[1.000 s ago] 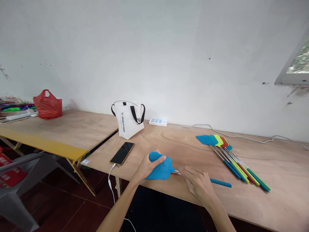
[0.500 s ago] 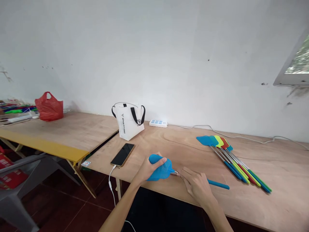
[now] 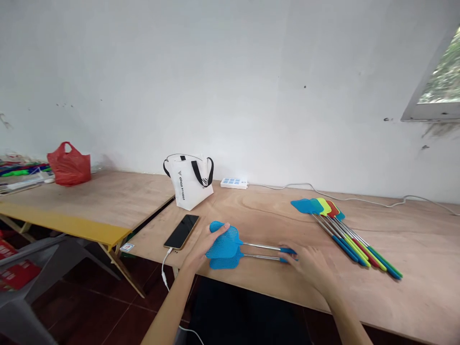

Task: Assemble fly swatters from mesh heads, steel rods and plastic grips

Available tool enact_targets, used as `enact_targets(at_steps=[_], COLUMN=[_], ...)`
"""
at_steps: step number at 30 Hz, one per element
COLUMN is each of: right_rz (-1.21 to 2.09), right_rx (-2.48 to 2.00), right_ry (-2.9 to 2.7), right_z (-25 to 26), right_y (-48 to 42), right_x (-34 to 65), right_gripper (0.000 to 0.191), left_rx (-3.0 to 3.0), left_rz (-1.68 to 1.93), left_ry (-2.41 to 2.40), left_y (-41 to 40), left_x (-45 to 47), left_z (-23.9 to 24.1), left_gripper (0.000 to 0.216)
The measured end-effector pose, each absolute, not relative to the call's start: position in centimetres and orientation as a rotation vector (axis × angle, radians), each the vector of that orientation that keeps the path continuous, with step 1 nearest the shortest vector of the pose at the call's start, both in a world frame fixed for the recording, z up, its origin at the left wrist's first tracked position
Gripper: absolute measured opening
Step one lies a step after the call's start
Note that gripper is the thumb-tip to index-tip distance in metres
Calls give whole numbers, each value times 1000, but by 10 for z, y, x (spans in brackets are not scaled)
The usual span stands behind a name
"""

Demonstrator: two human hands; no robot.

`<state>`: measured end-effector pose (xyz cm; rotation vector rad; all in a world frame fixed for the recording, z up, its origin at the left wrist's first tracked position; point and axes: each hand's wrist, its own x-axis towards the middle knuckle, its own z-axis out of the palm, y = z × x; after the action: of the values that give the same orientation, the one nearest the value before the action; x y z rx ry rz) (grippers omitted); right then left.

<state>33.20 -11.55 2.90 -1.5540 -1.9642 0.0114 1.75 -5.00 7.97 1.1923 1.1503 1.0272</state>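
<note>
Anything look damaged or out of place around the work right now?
No damage shows on the two blue swatters. Slightly odd: the white cable from the phone hangs over the edge of the table, where it might snag.

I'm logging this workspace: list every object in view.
Tables: 2, brown, left and centre
Window: 1, grey, upper right
Held fly swatters: 2, blue, centre foreground
Piled fly swatters: several, mixed colours, right
Smartphone: 1, black, left of swatters
Charging cable: 1, white, at smartphone
Tote bag: 1, white, behind smartphone
Power strip: 1, white, by wall
Cord: 1, pale, along wall
Label: 1, white-blue, table corner
Plastic bag: 1, red, left table
Clutter: uncountable, mixed colours, far left
Chair: 1, grey, lower left
Items: uncountable, red, by chair
Left hand: 1, on swatter heads
Right hand: 1, at swatter handles
</note>
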Motion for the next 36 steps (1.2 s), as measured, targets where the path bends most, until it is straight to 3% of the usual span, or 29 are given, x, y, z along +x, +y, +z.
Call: enact_targets(at_steps=[4,10,14,19,28,36], right_rz=[86,167,238,431,226,220], right_rx=[-1529,-1525,-1596,-1591,-1505,-1559], right_ry=[-1837,-1853,-1881,-1980,-1997,-2067], right_z=[8,-9,10,23,1,0], right_y=[-99,-86,-100,-113,-100,-99], right_x=[370,380,373,372,368,374], right_gripper=[29,29,32,21,11,18], left_rx=[1225,1616,2055,2249,2296,2284], left_rz=[1065,1001,889,755,925,980], left_ry=[1157,1271,1502,1480,1455,1439], left_y=[-31,-17,-16,-13,-9,-1], left_x=[13,16,14,12,14,13], left_z=[60,28,18,11,-5,-16], left_gripper=[48,71,67,49,40,37])
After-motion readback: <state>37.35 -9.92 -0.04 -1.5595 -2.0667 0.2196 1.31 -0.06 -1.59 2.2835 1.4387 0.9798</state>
